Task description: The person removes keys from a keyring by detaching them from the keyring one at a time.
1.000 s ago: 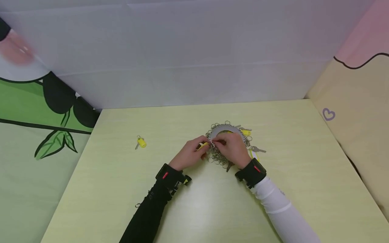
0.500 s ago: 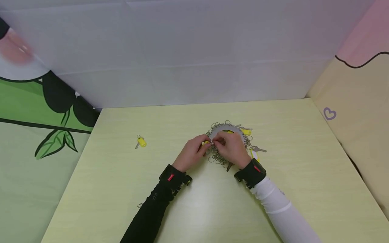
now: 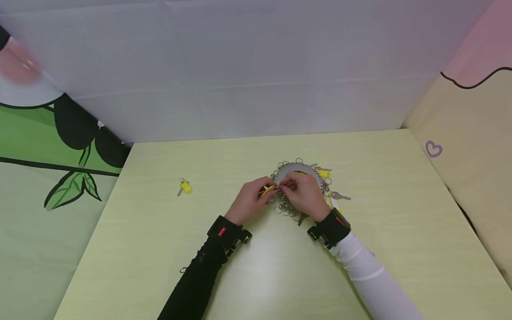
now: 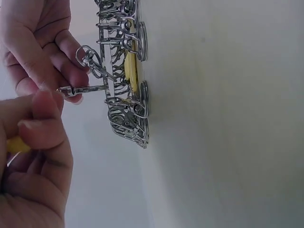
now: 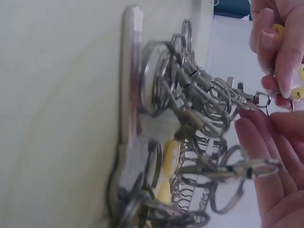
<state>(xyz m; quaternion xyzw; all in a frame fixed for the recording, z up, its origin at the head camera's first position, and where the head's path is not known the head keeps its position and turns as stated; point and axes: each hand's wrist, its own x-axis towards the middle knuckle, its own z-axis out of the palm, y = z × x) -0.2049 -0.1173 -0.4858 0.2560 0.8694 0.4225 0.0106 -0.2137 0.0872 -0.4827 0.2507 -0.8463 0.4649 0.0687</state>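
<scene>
In the head view my left hand (image 3: 252,200) pinches a yellow key tag (image 3: 267,191) at the left side of a round grey key holder (image 3: 285,170). The tag's yellow body (image 4: 17,145) shows between curled fingers in the left wrist view. My right hand (image 3: 306,195) reaches over the holder and grips a small metal snap hook (image 4: 80,89) that sticks out from its rim. Both hands' fingertips meet at the hook's end. A thin split ring (image 5: 269,105) shows there in the right wrist view. Many hooks and rings hang round the holder, partly hidden by my right hand.
Another yellow tag (image 3: 186,187) with a key lies alone on the pale table (image 3: 160,249) at the left. To the holder's right are a yellow tag (image 3: 324,174), a key (image 3: 340,196) and a white-faced tag (image 3: 335,203). A grey-white wall (image 3: 256,71) stands behind.
My left hand shifts slightly at the holder's edge and the yellow tag in it turns a little. The right hand keeps its place on the hook.
</scene>
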